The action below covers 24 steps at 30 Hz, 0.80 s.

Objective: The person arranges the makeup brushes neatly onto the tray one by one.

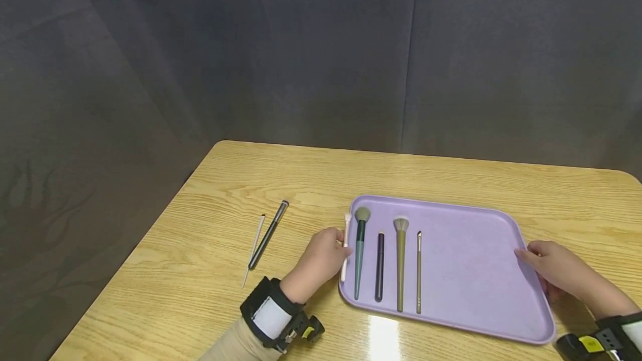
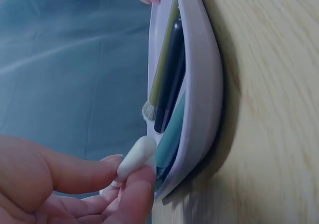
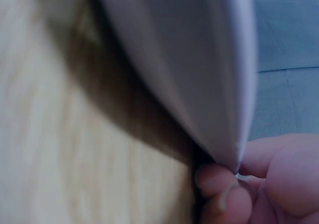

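My left hand (image 1: pixel 321 254) pinches a white makeup brush (image 1: pixel 344 271) between thumb and fingers, at the left rim of a lilac tray (image 1: pixel 481 272). In the left wrist view the white brush's handle end (image 2: pixel 137 156) points toward the camera. On the right, my right hand (image 1: pixel 558 266) grips the tray's rim, fingers underneath and thumb on top. Side by side in the tray's left half lie a green makeup brush (image 1: pixel 359 258), a short dark brush (image 1: pixel 379 269), an olive brush with a pale fluffy head (image 1: pixel 400 266) and a thin brush (image 1: pixel 419 277).
Left of the tray, a dark makeup brush (image 1: pixel 268 238) and a thin white brush (image 1: pixel 254 247) lie crossing near their lower ends on the wooden table (image 1: pixel 200 244). A dark curtain (image 1: pixel 301 60) hangs behind the table.
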Tool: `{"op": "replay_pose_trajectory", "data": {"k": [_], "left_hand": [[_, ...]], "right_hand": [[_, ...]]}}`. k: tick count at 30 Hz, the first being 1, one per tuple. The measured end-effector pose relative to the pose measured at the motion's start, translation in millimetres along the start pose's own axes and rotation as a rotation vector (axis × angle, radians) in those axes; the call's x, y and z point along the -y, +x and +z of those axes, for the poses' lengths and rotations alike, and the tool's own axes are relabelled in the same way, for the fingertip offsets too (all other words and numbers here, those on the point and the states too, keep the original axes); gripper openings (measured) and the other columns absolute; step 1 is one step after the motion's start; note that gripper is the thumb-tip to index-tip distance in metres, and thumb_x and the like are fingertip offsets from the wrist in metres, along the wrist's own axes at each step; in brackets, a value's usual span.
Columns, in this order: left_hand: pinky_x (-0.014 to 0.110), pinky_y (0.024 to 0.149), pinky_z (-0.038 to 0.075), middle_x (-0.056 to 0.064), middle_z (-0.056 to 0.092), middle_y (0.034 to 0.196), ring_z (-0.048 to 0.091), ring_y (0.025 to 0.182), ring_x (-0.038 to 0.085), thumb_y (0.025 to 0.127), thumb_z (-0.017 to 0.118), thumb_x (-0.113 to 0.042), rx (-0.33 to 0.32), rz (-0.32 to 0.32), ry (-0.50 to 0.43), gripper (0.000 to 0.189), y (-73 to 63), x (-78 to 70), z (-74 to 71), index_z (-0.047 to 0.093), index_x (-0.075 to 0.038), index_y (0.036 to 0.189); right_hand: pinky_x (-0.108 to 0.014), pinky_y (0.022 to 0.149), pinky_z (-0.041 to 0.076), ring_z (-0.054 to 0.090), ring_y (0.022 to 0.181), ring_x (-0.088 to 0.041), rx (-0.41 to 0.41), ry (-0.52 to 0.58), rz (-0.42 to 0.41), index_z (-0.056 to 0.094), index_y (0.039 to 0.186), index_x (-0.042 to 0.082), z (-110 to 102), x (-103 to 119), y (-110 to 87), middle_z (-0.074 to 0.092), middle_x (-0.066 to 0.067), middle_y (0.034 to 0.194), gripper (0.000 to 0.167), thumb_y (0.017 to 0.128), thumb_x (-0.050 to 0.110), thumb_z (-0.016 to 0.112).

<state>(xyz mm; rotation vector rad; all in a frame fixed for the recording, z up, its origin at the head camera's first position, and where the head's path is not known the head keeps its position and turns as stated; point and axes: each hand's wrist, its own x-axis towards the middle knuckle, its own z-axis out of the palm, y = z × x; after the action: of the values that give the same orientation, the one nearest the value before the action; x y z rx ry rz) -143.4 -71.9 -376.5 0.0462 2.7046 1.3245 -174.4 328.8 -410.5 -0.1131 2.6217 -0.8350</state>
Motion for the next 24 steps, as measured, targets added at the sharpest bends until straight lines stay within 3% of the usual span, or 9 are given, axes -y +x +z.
{"op": "replay_pose_trajectory", "data": {"k": [24], "left_hand": [[0.023,0.053,0.047,0.008,0.057,0.075,0.052,0.064,0.013,0.088,0.067,0.001,0.037,0.055,-0.004,0.019,-4.2,-10.6,14.1,0.06,0.013,0.101]], "right_hand": [[-0.03,0.04,0.045,0.048,0.04,-0.015,-0.028,-0.024,-0.013,0.051,0.084,0.002,2.3,-4.9,2.2,0.046,-0.003,0.055,0.028,0.104,0.018,0.039]]}}
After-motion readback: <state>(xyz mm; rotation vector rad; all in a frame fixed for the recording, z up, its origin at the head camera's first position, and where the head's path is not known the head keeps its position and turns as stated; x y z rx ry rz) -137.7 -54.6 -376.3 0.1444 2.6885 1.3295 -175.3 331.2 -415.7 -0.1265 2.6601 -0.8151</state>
